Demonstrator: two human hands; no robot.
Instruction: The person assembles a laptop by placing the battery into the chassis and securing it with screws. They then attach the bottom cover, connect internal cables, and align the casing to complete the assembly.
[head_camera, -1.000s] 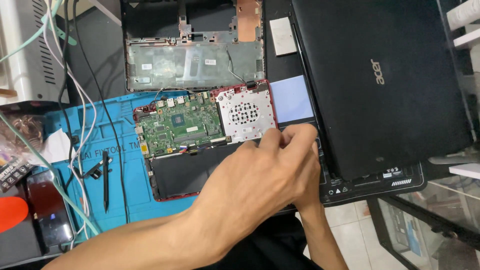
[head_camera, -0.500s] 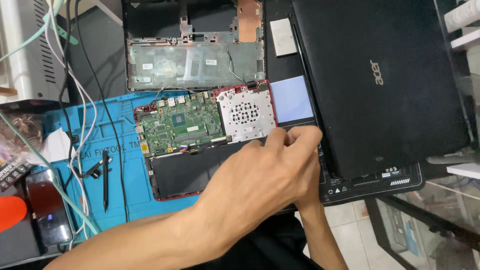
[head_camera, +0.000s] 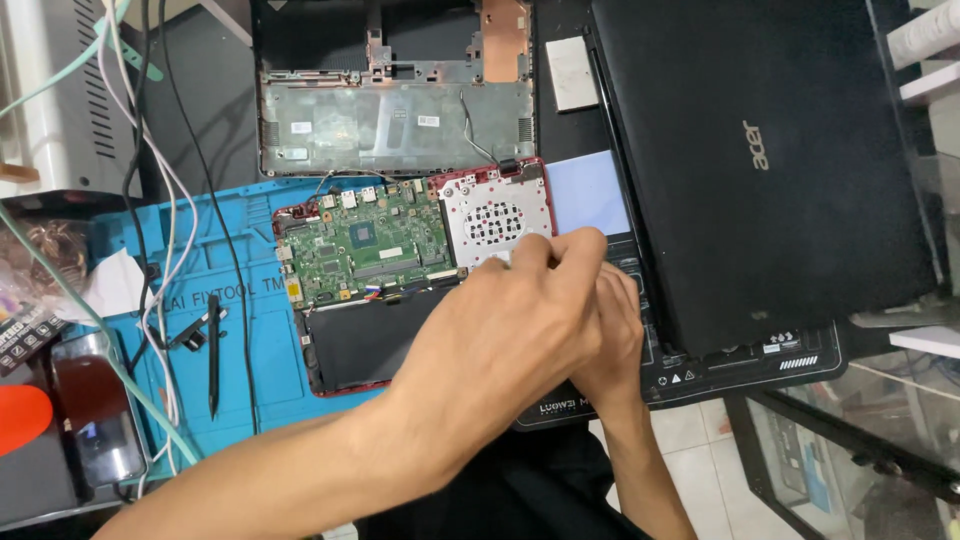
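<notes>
Fingertips (head_camera: 548, 250) of left hand (head_camera: 510, 330) touching perforated drive cage (head_camera: 492, 218) lower edge.

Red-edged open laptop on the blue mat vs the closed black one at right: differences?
The red-edged laptop lies opened, green board exposed; the black laptop is closed. The red-edged laptop sits on the blue mat; the black laptop lies off it and looks larger. Both lie flat.

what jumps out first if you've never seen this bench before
Mid-frame, the left hand and right hand overlap at the lower right corner of an opened red laptop with a green motherboard, lying on a blue repair mat. A closed black laptop fills the right side.
</notes>
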